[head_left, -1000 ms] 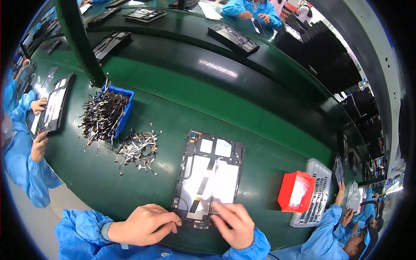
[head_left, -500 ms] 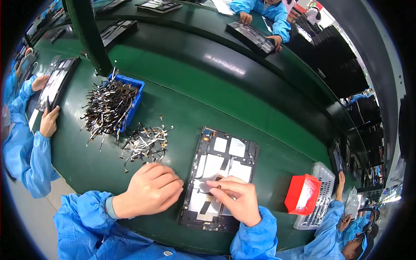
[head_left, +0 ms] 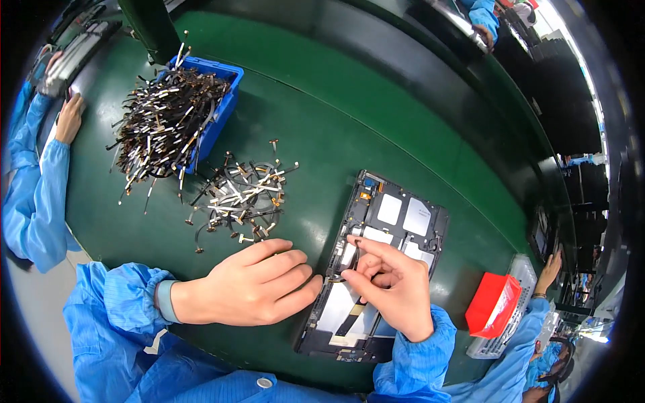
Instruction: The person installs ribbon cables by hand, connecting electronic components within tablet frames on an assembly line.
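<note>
Nearest: the person's blue sleeves (head_left: 131, 302) at the lower edge. Left hand (head_left: 248, 285) above the green bench (head_left: 309, 201), just left of the device, fingers loosely curled, tips toward the device's left edge; whether anything is pinched there cannot be told. Right hand (head_left: 396, 282) over the middle of the device; forefinger and thumb tips apart, a thin dark cable (head_left: 358, 252) between them. Whether it is clamped cannot be told from this view.

Opened flat device (head_left: 342, 312): on the bench in front of the person, right of centre, slightly angled; black frame, silver panels, partly hidden by the right hand.

Left of the device, a loose pile of short cables (head_left: 245, 195). To the right, a red bin (head_left: 492, 305) overlapping a pale tray (head_left: 527, 272). Beyond the pile, a blue bin (head_left: 218, 131) heaped with cables.

Farther out: a co-worker's hand (head_left: 68, 119) at left, beside another device (head_left: 80, 54); a dark green post (head_left: 151, 30) behind the blue bin.
</note>
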The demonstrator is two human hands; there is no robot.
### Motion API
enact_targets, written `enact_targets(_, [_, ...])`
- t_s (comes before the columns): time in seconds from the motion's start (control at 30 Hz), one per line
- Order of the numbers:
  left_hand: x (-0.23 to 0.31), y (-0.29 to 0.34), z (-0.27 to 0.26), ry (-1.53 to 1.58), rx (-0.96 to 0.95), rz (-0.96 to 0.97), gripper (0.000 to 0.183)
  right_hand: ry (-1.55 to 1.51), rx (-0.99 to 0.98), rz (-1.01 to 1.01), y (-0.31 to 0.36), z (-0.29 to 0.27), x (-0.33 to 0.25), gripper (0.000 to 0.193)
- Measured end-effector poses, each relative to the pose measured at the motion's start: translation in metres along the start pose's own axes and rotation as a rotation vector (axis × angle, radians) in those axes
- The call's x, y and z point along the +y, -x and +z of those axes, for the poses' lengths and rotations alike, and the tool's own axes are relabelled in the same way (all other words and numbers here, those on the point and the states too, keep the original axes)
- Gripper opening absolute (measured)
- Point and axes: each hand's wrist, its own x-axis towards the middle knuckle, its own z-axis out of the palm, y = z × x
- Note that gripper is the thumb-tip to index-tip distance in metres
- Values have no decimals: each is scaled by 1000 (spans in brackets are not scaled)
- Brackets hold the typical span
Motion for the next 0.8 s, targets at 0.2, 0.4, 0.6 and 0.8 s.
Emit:
enact_targets(0.2, [0,-1,2,18,-7,1,21,41,42,35,2,2,0,41])
enact_targets(0.4, [0,-2,1,-61,7,39,23,113,62,-50,5,3,4,38])
enact_targets(0.6, [0,-5,4,-100,15,39,22,119,76,-90,3,4,3,37])
enact_targets(0.8, [0,-8,4,-137,17,90,19,101,75,-105,2,4,7,40])
